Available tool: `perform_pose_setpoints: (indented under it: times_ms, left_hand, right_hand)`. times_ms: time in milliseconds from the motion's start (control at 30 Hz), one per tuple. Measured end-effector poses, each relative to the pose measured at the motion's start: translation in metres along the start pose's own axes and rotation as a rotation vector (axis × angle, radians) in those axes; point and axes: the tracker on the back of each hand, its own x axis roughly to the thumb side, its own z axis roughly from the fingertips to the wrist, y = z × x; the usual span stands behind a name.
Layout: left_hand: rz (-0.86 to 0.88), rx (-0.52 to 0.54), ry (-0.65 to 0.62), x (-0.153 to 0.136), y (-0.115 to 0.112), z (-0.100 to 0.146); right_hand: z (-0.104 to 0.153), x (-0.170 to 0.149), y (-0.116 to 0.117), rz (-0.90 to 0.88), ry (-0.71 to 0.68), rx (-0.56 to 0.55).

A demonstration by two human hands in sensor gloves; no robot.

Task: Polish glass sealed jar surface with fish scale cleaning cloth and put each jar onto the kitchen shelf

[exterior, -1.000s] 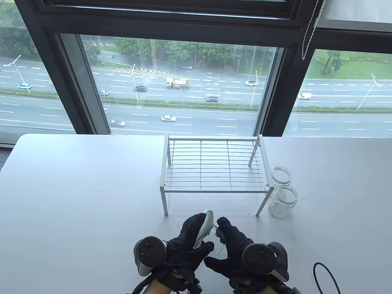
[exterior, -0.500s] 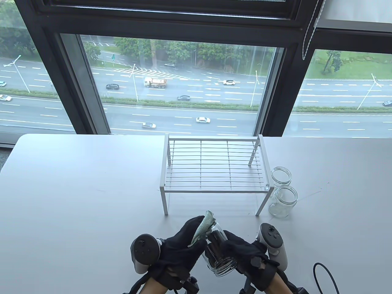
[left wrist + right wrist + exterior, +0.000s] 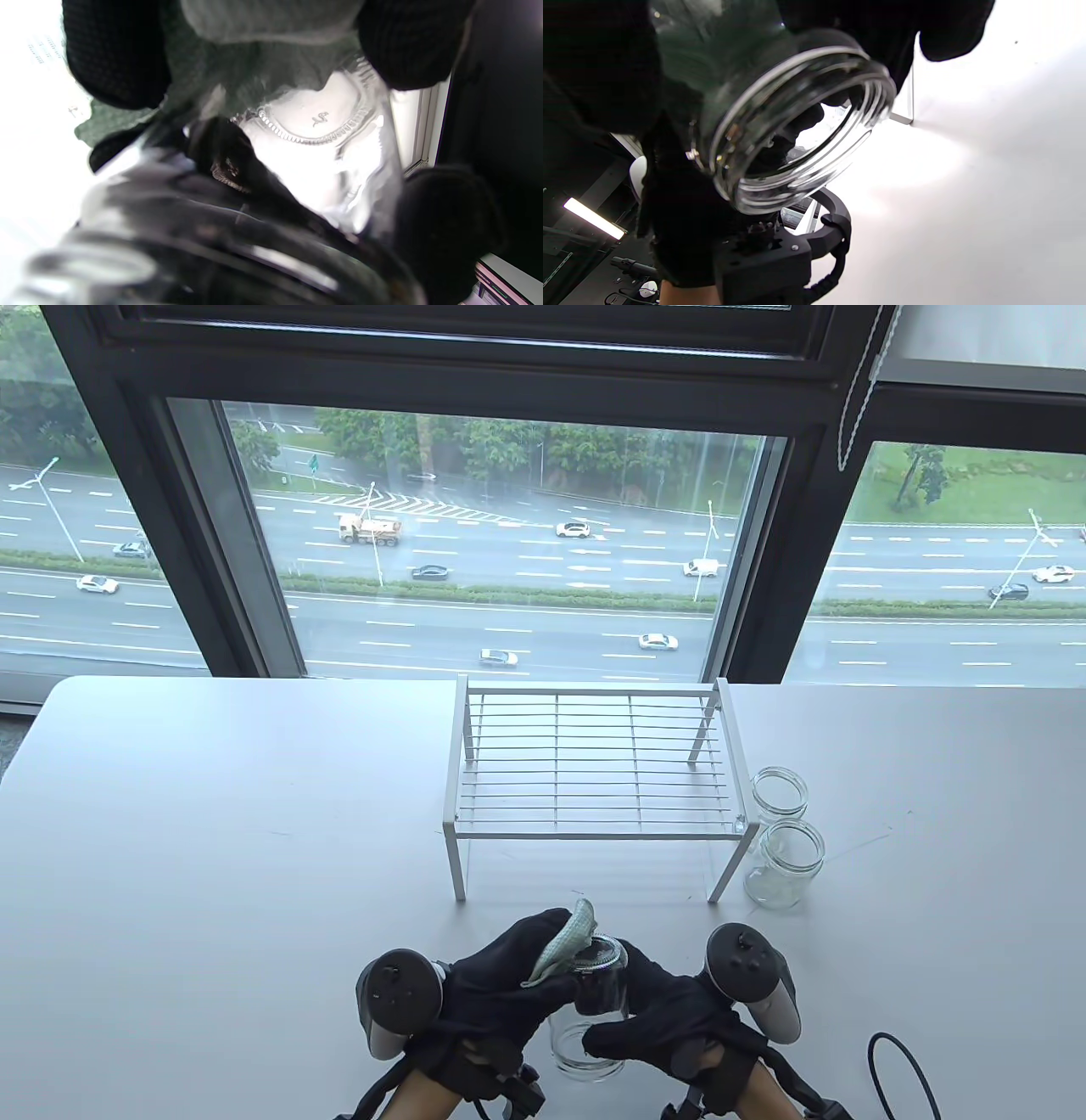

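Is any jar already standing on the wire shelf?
No: in the table view the shelf carries nothing, two jars stand on the table beside it, and a third jar is in the hands.

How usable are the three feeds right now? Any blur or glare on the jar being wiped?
Table view: sharp and evenly daylit, held jar readable under the cloth. Left wrist view: jar base in focus, threaded mouth near the lens blurred, left side blown out white. Right wrist view: jar rim fairly sharp, table behind it overexposed, gloves nearly black.
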Motion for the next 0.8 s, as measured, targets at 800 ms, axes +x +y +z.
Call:
perform_pose_setpoints:
  times_ms: [800]
  left_hand:
    - [-0.344,-0.324,0.334,-0.031,0.023,-0.006]
  right_hand:
    - [-0.017,0.043,-0.025,0.408,-0.150,-0.456]
